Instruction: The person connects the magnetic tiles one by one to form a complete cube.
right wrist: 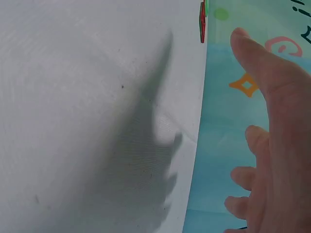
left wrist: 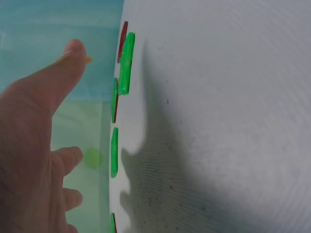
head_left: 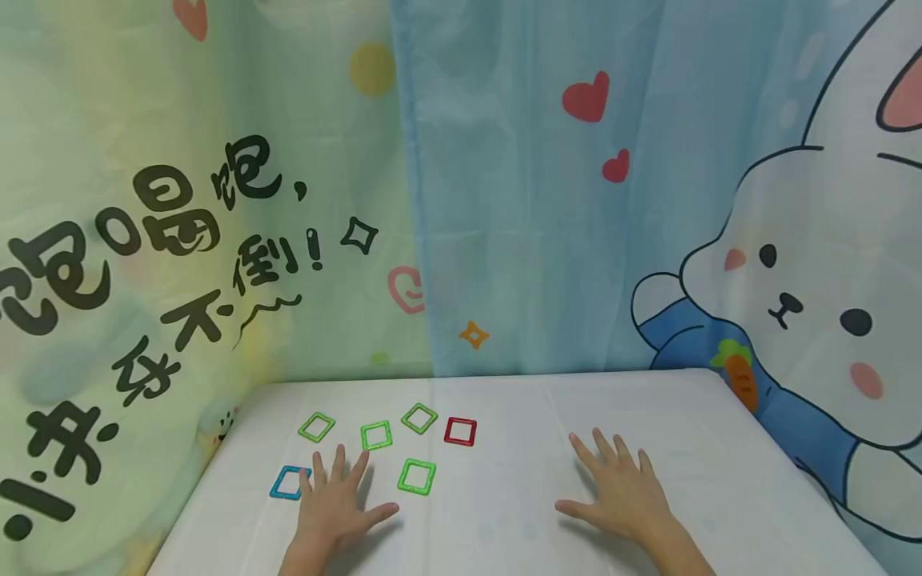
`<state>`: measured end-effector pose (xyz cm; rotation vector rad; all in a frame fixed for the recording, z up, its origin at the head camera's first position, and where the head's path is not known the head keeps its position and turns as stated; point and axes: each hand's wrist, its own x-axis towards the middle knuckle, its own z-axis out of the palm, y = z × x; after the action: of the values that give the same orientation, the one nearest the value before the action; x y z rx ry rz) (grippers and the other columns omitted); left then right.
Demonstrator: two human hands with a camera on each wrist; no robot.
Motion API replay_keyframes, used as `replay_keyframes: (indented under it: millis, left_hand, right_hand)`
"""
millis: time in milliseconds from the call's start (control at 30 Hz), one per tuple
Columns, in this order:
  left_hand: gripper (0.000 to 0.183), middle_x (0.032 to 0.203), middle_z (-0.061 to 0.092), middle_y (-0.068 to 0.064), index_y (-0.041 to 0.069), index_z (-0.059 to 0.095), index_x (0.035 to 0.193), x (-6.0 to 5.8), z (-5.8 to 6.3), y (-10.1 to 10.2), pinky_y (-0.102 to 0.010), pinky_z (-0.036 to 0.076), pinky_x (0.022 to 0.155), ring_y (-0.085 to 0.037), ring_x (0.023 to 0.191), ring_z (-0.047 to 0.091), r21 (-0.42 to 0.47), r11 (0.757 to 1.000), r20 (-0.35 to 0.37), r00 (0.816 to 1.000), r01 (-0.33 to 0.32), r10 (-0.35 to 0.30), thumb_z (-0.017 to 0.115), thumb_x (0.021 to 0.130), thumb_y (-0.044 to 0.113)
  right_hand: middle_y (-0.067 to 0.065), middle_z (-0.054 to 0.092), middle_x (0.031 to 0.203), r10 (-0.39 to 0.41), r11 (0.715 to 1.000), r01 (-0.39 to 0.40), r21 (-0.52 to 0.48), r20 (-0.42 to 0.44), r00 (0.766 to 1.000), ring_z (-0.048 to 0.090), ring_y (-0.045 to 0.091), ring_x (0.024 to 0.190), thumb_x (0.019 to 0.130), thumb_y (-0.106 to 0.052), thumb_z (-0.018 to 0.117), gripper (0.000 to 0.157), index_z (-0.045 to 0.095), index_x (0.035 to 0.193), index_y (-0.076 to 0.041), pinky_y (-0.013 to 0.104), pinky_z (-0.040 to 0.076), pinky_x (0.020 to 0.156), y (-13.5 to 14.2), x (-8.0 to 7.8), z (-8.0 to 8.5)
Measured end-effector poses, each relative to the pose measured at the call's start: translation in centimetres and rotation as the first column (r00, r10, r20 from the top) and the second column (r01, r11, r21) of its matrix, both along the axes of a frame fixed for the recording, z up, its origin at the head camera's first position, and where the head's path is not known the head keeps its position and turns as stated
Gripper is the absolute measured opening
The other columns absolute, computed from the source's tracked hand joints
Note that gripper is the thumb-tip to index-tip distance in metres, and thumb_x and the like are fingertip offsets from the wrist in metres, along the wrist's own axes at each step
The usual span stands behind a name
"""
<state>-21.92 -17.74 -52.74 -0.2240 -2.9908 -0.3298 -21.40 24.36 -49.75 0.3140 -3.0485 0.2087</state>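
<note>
My left hand (head_left: 333, 506) hovers over the left part of the white table, palm down, fingers spread and holding nothing. Its fingers partly overlap a blue square frame (head_left: 276, 482) in the head view. Just right of its thumb lies a bright green square frame (head_left: 402, 474). Several more green frames and one red square frame (head_left: 458, 444) lie flat beyond the fingertips. My right hand (head_left: 625, 494) is also spread and holds nothing, above the right side of the table. Shadows under both hands show in the wrist views, with the left thumb (left wrist: 63, 73) pointing away from the fingers.
The white-covered table (head_left: 519, 448) ends at a far edge against a hanging curtain (head_left: 504, 240) printed with hearts, writing and a rabbit. Another green frame (head_left: 376, 446) lies beyond the left fingers, and the red frame is the piece nearest the right hand.
</note>
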Motion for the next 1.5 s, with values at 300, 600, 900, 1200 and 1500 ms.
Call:
replay_keyframes:
  millis: [300,600,900,1200,1500]
  left_hand:
    - [0.098,0.148,0.035,-0.026,0.013,0.047,0.144,-0.7,0.6,0.1,-0.073,0.012,0.100,-0.059,0.134,0.018,0.023,0.999,0.042,0.998,0.039,-0.040,0.057,0.072,0.079]
    - [0.088,0.145,0.041,-0.023,0.011,0.052,0.140,-1.5,0.5,0.6,-0.068,0.018,0.103,-0.057,0.135,0.020,0.135,0.982,0.030,0.990,0.131,-0.136,0.064,0.076,0.070]
    - [0.072,0.140,0.046,-0.021,0.009,0.057,0.132,-2.0,-0.2,0.7,-0.066,0.028,0.099,-0.054,0.132,0.030,0.156,0.976,0.065,0.984,0.155,-0.166,0.078,0.075,0.049]
    - [0.063,0.123,0.058,-0.011,0.008,0.059,0.129,-3.8,-0.3,1.7,-0.049,0.042,0.096,-0.033,0.115,0.054,0.208,0.951,0.089,0.963,0.230,-0.253,0.081,0.077,0.035]
    - [0.062,0.103,0.063,-0.004,0.006,0.065,0.122,-5.0,0.3,2.6,-0.046,0.046,0.089,-0.025,0.099,0.059,0.270,0.937,0.157,0.950,0.222,-0.270,0.087,0.069,0.028]
  right_hand:
    - [0.027,0.055,0.127,0.023,0.996,-0.022,-0.086,0.008,1.000,0.052,0.047,0.114,0.080,-0.054,0.073,0.078,0.054,0.135,-0.003,0.063,0.041,0.085,-0.2,-1.0,0.3]
    - [0.018,0.062,0.120,0.048,0.962,-0.058,-0.267,-0.043,0.998,0.056,0.039,0.113,0.082,-0.033,0.078,0.052,0.064,0.121,-0.003,0.055,0.044,0.090,-2.7,-2.8,0.7]
    - [0.006,0.066,0.105,0.051,0.910,-0.056,-0.411,-0.024,0.998,0.062,0.026,0.098,0.079,-0.025,0.081,0.044,0.068,0.115,-0.005,0.044,0.049,0.082,-6.9,-5.1,-0.2]
    - [0.006,0.066,0.100,0.100,0.876,-0.092,-0.473,-0.008,0.995,0.062,0.025,0.093,0.078,-0.021,0.081,0.039,0.068,0.111,-0.005,0.044,0.049,0.078,-9.9,-6.1,-0.7]
    - [0.005,0.066,0.100,0.117,0.858,-0.087,-0.506,0.027,0.993,0.061,0.024,0.092,0.080,-0.021,0.080,0.036,0.068,0.110,-0.005,0.045,0.049,0.079,-11.3,-6.2,-1.2]
